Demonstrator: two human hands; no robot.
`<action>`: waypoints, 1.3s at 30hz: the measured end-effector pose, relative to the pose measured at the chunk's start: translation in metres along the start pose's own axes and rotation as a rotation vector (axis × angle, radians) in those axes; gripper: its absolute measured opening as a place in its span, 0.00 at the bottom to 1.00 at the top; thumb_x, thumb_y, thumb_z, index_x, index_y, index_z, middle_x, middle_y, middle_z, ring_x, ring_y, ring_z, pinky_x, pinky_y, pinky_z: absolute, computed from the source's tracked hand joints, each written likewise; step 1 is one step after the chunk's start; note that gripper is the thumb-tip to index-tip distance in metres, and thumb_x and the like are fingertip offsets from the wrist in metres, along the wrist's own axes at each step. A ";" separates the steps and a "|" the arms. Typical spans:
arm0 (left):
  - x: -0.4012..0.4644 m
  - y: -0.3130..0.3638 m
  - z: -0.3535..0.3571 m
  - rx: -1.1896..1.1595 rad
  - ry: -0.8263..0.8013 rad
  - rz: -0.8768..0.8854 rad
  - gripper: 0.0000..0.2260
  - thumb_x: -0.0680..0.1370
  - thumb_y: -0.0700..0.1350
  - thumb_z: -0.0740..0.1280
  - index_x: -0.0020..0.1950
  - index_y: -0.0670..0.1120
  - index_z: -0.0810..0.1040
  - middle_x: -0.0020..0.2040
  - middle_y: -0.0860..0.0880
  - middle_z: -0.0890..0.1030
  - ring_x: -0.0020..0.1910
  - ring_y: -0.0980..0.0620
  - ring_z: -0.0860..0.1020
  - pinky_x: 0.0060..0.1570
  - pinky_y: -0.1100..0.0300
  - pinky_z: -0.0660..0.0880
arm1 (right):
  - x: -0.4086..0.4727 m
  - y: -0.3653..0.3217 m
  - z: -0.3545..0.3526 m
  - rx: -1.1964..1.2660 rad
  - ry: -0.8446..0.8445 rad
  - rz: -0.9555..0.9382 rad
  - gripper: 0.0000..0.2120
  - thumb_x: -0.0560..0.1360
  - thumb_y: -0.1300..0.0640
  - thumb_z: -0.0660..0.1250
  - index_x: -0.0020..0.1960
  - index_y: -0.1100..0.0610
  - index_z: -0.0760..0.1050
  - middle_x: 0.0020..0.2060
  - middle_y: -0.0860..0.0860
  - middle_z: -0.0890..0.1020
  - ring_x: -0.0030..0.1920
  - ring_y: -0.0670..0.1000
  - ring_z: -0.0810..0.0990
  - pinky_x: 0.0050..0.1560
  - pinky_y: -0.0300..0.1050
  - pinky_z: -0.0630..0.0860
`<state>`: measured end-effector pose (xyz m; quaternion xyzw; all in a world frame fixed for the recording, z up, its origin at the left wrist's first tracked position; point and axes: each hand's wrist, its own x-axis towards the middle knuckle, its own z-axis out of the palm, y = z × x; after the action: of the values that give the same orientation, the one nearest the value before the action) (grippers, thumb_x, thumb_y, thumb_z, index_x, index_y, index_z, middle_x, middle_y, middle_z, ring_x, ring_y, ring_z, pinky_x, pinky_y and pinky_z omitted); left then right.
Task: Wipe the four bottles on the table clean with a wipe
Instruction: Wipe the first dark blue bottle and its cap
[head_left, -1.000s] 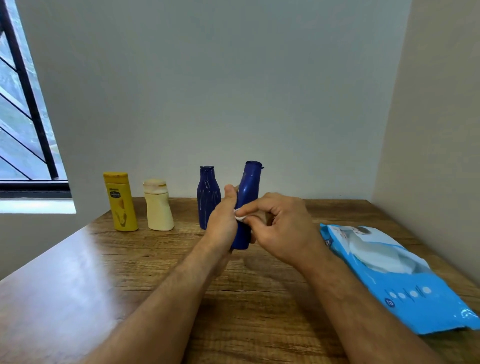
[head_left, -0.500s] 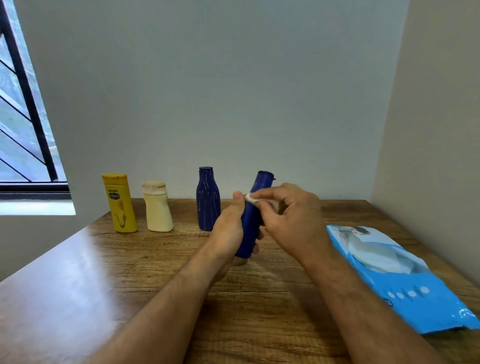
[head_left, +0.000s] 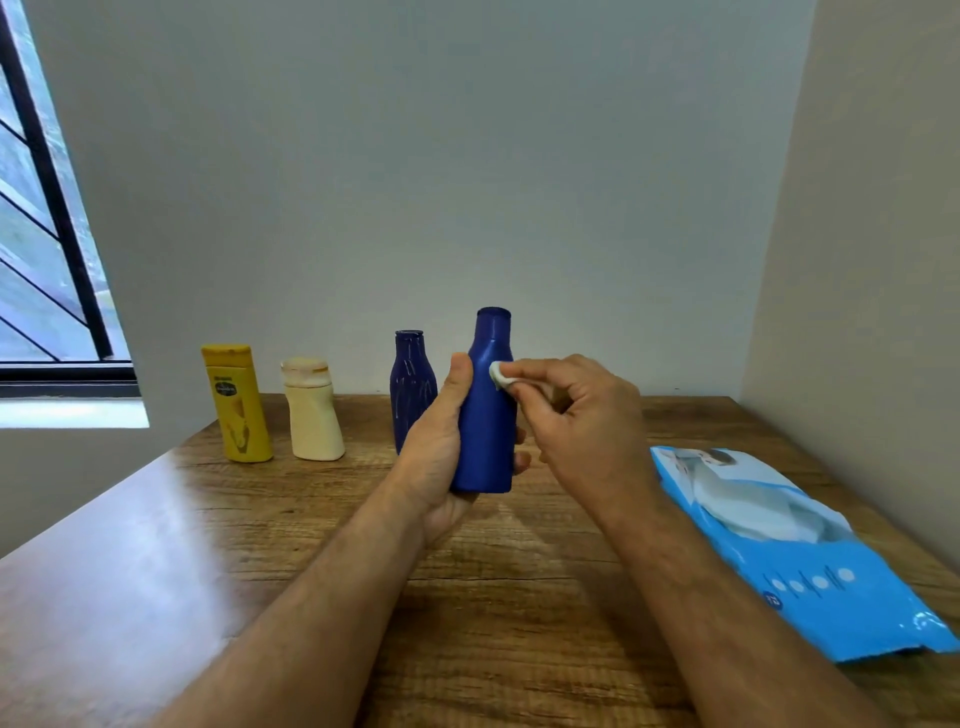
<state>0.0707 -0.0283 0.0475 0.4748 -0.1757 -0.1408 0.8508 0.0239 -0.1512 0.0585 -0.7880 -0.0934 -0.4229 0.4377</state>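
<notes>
**Wiping the shoulder of the held blue bottle**

From the left, I saw the yellow bottle (head_left: 238, 405), the cream bottle (head_left: 313, 411) and the dark blue bottle (head_left: 410, 387) standing in a row on the table (head_left: 156, 545) near the wall. None of them was being touched.

My left hand (head_left: 441, 441) was wrapped round the lower body of the blue bottle (head_left: 488, 415), thumb up along its left side, holding it clear of the table, in front of the row. The bottle stood nearly upright, its long axis vertical and its cap pointing up.

My right hand (head_left: 582, 410) pinched a small wadded wipe (head_left: 500, 375) at the fingertips and pressed it against the bottle's shoulder, just below the neck.

I judged this to be the wiping of one bottle of four. The next move called for drawing the wipe over the rest of the body while the left hand turned the bottle.

The blue wipe pack (head_left: 810, 551) lay flat at the right.
</notes>
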 end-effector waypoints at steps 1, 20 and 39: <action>0.001 0.003 -0.001 -0.033 0.017 0.023 0.24 0.78 0.63 0.63 0.60 0.45 0.81 0.49 0.43 0.84 0.43 0.48 0.82 0.42 0.52 0.81 | -0.001 0.000 0.001 0.011 -0.052 -0.001 0.06 0.75 0.56 0.73 0.50 0.47 0.85 0.41 0.46 0.81 0.41 0.42 0.80 0.39 0.28 0.76; 0.007 0.010 -0.009 0.007 0.145 0.072 0.24 0.82 0.60 0.57 0.60 0.42 0.79 0.43 0.43 0.84 0.40 0.48 0.83 0.43 0.52 0.81 | -0.006 -0.013 -0.002 0.071 -0.286 0.007 0.08 0.72 0.61 0.75 0.45 0.48 0.86 0.36 0.45 0.83 0.30 0.45 0.78 0.29 0.35 0.74; 0.001 0.001 -0.005 -0.174 -0.004 -0.009 0.21 0.74 0.52 0.68 0.63 0.43 0.75 0.46 0.44 0.79 0.42 0.47 0.80 0.41 0.53 0.80 | -0.007 -0.011 -0.002 -0.018 -0.177 -0.123 0.08 0.70 0.63 0.75 0.44 0.50 0.86 0.36 0.45 0.82 0.36 0.47 0.79 0.34 0.32 0.73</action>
<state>0.0739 -0.0246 0.0459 0.3996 -0.1626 -0.1601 0.8879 0.0125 -0.1441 0.0601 -0.8189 -0.1762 -0.3783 0.3940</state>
